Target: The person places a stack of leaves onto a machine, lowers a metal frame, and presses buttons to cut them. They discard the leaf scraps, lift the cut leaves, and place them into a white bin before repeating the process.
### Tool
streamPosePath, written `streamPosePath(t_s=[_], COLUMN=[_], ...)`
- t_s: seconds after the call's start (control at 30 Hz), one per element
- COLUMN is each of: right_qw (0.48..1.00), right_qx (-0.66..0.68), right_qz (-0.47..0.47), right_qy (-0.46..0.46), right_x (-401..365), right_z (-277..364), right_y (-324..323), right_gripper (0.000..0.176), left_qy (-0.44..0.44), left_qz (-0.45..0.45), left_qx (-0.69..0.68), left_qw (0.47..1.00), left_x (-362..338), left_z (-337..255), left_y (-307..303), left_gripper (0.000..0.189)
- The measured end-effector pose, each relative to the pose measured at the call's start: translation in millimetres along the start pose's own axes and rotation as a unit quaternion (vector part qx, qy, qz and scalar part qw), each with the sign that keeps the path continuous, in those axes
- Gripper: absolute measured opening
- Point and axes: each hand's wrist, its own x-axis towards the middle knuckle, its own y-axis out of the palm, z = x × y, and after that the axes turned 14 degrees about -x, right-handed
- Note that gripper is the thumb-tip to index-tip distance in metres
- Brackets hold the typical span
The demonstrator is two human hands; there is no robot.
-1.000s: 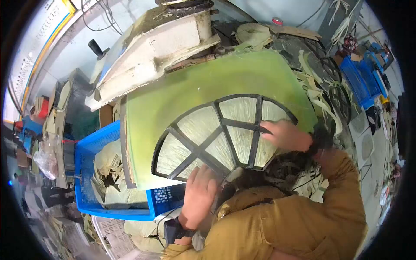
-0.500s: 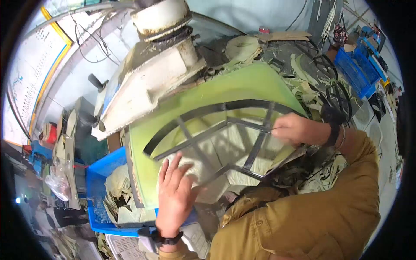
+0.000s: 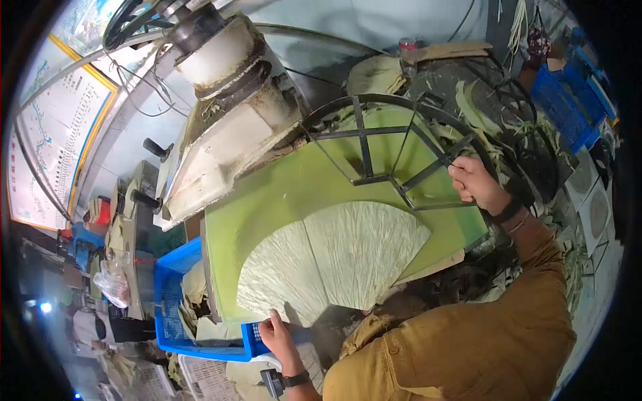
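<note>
Your right hand (image 3: 473, 182) is closed around one bar of the black frame (image 3: 364, 144), wrist cocked, holding it tilted above the far side of the green board (image 3: 281, 194). Gripped at one edge only, the frame could slip down onto the pale fan-shaped sheet (image 3: 334, 257) lying flat on the board's near half. Your left hand (image 3: 275, 332) reaches to the board's near edge, fingers curled against the sheet's rim — whether it pinches, I cannot tell.
</note>
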Motion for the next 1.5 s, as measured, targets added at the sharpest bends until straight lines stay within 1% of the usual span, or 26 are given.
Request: streamPosePath(t_s=[0.07,0.23,0.3,0.43,0.5,0.57,0.63,0.67,0.7,0.73,0.77,0.8,0.83,0.87,0.9,0.97,1.0,1.03,1.1,1.17,1.2,1.23,1.3,1.37,1.43,1.5], right_qw=[1.0,0.999,0.999,0.999,0.999,0.999,0.983,0.923,0.812,0.81,0.802,0.793,0.792,0.878,0.936,0.907,0.874,0.871,0.834,0.812,0.789,0.778,0.798,0.803,0.81,0.803], right_qx=[0.013,0.021,0.028,0.044,0.04,-0.046,-0.174,-0.335,-0.478,-0.48,-0.471,-0.461,-0.462,-0.361,-0.248,-0.308,-0.365,-0.367,-0.431,-0.477,-0.524,-0.528,-0.461,-0.473,-0.445,-0.461], right_qz=[0.01,0.016,0.016,-0.014,0.008,0.01,0.014,-0.092,-0.196,-0.195,-0.199,-0.203,-0.202,-0.091,0.025,0.043,0.06,0.07,0.099,0.149,0.182,0.201,0.205,0.236,0.224,0.222], right_qy=[-0.022,0.032,0.02,0.027,0.037,-0.022,-0.048,-0.163,-0.272,-0.274,-0.309,-0.343,-0.344,-0.301,-0.247,-0.283,-0.315,-0.319,-0.329,-0.302,-0.264,-0.275,-0.329,-0.276,-0.309,-0.304], right_x=[-1,8,24,48,52,54,51,44,36,27,17,8,0,-7,-11,-3,3,11,31,46,50,53,66,64,61,47], right_z=[-5,-14,-20,-24,-28,-34,-32,-29,-23,-9,12,28,39,48,55,54,49,43,40,47,48,47,44,45,32,40], right_y=[-1,-16,-15,4,0,-6,-12,-10,-6,-1,6,16,28,40,50,70,79,85,102,115,120,121,125,135,145,155], right_gripper=[0.022,0.022,0.022,0.021,0.02,0.015,0.021,0.025,0.03,0.03,0.034,0.038,0.038,0.04,0.041,0.045,0.05,0.05,0.057,0.061,0.064,0.064,0.065,0.057,0.049,0.046], left_qy=[-0.054,-0.144,-0.253,-0.289,-0.16,-0.102,0.011,0.093,0.174,0.321,0.491,0.423,0.399,0.455,0.478,0.424,0.42,0.402,0.375,0.274,0.223,0.095,-0.098,-0.273,-0.145,-0.082], left_qz=[-0.007,0.02,0.072,0.035,0.041,-0.013,-0.004,0.016,0.037,0.124,0.176,0.237,0.334,0.423,0.455,0.45,0.448,0.441,0.419,0.149,0.044,0.023,-0.021,0.066,-0.003,-0.015], left_qx=[-0.037,-0.064,-0.125,-0.22,-0.309,-0.336,-0.313,-0.247,-0.18,-0.03,0.133,0.226,0.208,0.244,0.282,0.249,0.25,0.247,0.248,0.083,0.086,-0.006,-0.029,-0.304,-0.36,-0.404], left_qw=[0.998,0.987,0.957,0.931,0.937,0.936,0.95,0.964,0.967,0.939,0.843,0.845,0.828,0.744,0.696,0.746,0.749,0.763,0.789,0.947,0.97,0.995,0.995,0.91,0.922,0.911], left_x=[-7,-5,-12,-15,-15,-22,-33,-40,-46,-45,-53,-60,-66,-68,-69,-83,-82,-81,-86,-101,-106,-109,-107,-102,-100,-95], left_z=[-13,14,-9,-21,-21,-51,-76,-85,-88,-81,-113,-105,-110,-105,-94,-101,-101,-101,-93,-69,-54,-34,-39,-38,12,6], left_y=[6,6,18,28,19,18,26,37,46,46,71,82,101,109,118,120,119,116,110,109,109,110,111,107,137,134], left_gripper=[0.038,0.04,0.039,0.036,0.032,0.014,0.012,0.012,0.011,0.015,0.026,0.033,0.037,0.034,0.034,0.036,0.036,0.035,0.034,0.043,0.052,0.054,0.055,0.053,0.046,0.041])
